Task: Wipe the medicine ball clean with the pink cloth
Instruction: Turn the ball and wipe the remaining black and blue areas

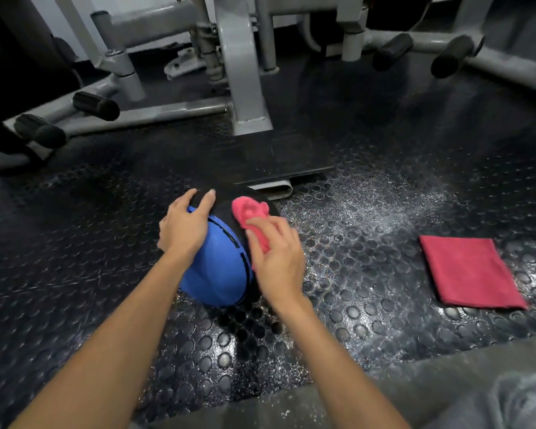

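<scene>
While both your forearms reach forward over the studded rubber floor (pixel 369 305), your left hand (pixel 183 230) sits on the upper left of the medicine ball (pixel 217 274), fingers curved over its top and holding it. The ball rests on the floor between your hands, with its blue panel facing you and a black panel behind. Your right hand (pixel 276 261) is against the ball's right side, fingers curled round the bunched pink cloth (pixel 249 212), whose loose end pokes out past your fingertips onto the black panel. Off to your right, well apart from the ball, a folded red cloth (pixel 468 270) lies flat on the floor. Beyond it there is a pale dusty patch (pixel 384 205). Farther back stands a grey machine frame (pixel 245 72) with black pegs (pixel 96 106)
</scene>
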Demonstrator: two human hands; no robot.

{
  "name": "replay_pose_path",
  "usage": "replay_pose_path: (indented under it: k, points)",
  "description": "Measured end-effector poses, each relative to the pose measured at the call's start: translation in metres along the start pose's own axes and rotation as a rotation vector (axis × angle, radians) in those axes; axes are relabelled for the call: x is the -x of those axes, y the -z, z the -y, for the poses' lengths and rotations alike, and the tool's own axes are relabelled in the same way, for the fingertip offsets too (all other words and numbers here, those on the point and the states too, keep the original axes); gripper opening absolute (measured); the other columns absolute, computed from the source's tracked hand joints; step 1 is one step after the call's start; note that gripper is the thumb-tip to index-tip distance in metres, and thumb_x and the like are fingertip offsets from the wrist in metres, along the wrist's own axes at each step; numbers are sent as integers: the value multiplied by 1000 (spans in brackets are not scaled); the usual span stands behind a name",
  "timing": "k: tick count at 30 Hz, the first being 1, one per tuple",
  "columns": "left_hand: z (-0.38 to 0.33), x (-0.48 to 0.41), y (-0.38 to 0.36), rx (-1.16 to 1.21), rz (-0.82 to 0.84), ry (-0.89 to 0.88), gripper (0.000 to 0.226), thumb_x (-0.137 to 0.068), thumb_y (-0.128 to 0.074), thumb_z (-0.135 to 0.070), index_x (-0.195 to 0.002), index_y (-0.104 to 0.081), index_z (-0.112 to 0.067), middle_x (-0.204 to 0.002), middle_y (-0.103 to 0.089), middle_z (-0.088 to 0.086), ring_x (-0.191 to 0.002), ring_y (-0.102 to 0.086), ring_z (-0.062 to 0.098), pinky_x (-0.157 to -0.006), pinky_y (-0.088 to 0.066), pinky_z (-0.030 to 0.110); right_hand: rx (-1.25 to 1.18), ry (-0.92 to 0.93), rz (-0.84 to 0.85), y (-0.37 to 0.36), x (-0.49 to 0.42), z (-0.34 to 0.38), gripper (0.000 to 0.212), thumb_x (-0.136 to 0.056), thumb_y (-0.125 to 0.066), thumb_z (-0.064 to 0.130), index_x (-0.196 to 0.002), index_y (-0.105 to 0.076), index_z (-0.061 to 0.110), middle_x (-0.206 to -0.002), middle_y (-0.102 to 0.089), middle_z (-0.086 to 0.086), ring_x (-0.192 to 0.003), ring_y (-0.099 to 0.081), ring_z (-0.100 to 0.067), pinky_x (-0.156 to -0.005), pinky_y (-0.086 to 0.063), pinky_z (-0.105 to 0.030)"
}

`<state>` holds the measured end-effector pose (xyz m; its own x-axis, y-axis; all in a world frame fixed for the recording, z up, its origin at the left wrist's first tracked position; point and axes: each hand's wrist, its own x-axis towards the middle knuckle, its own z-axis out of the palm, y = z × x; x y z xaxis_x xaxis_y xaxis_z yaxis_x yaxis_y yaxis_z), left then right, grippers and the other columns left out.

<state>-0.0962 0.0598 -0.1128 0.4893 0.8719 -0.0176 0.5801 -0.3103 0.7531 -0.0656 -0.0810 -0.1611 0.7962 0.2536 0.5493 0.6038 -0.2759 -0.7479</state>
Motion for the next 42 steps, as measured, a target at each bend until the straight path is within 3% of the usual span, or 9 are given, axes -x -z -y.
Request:
replay_pose_path:
  k: [5,12,16,20,26,30,33,38,42]
  points:
    - [2,1,0,52,-40,100,62,-84,-41,-68,-139,-39,-37,-149,-36,-3,-136,-31,29,-110,-23,54,-150,-685,1,3,-13,-36,11,-91,-52,24,-98,-61,29,-108,-61,2,-83,-58,-12,-65,-47,-20]
    - [6,1,9,24,-74,190,63,-90,-30,-64,-143,-34,-30,-149,-34,5,-134,-31,35,-107,-24,48,14,87,66,-20,17,28,20,-85,-52,33,-98,-66,28,-101,-59,5,-81,-53,-20,-67,-42,-26]
    - [21,13,22,-100,-44,171,62,-88,-28,-68,-141,-31,-36,-149,-25,6,-132,-26,38,-108,-19,51,-53,-155,-69,-17,3,3,17,-86,-55,26,-98,-68,23,-101,-60,0,-85,-57,-22,-70,-43,-28]
    - [31,28,17,-83,-69,83,60,-90,-32,-63,-140,-31,-30,-144,-25,9,-131,-22,34,-109,-18,49,-100,-541,-21,-4,-16,-24,14,-90,-53,22,-100,-64,21,-105,-59,-3,-93,-58,-23,-70,-38,-26]
    - [33,36,21,35,79,-114,50,-100,-27,-39,-148,-17,-32,-158,-8,-3,-144,-3,22,-116,-6,40,31,-97,-27,-8,5,17,15,-84,-62,21,-97,-67,25,-99,-58,3,-81,-53,-19,-66,-43,-27]
    - [49,44,32,-74,64,-247,53,-95,-42,-47,-144,-29,-36,-147,-28,-2,-132,-22,26,-110,-17,35,-19,-279,41,6,-24,-5,14,-88,-58,22,-99,-65,25,-98,-54,3,-86,-56,-20,-68,-39,-27]
    - [53,46,33,-104,20,-380,76,-70,-46,-72,-136,-42,-35,-124,-37,1,-120,-31,26,-106,-25,39,17,-344,160,15,-42,-14,13,-90,-54,25,-100,-63,26,-97,-50,4,-85,-52,-16,-69,-32,-24]
    - [36,27,23,-293,139,-600,97,-53,-39,-84,-141,-23,-48,-157,-5,-5,-144,7,22,-114,2,48,-20,-417,215,27,-45,-33,15,-90,-54,28,-103,-62,27,-107,-56,0,-96,-55,-19,-79,-38,-28]
    - [30,19,15,-179,207,-593,89,-55,-45,-80,-137,-30,-49,-154,-21,-11,-143,-15,19,-115,-19,48,52,-427,242,32,-49,-32,16,-90,-54,30,-103,-63,31,-106,-58,0,-95,-56,-19,-79,-40,-29]
